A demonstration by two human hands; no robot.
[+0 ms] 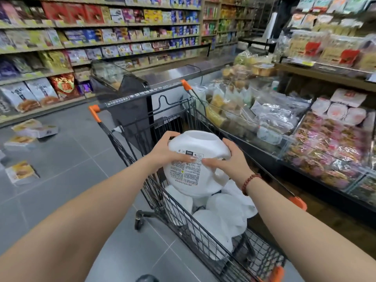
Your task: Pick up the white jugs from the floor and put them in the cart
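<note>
A white jug (195, 145) with a printed label is held over the basket of a black wire cart (156, 192), its bottom turned away from me. My left hand (165, 150) grips its left side and my right hand (227, 159) grips its right side, fingertips meeting on the label. Several more white jugs (221, 214) lie piled inside the cart below it. The cart's handle bar (142, 92) with orange ends is at the far side.
Packaged boxes (34, 129) lie scattered on the grey tile floor at the left. Stocked shelves (81, 41) line the aisle's left side. A glass-fronted display counter (305, 143) of wrapped food runs close along the cart's right.
</note>
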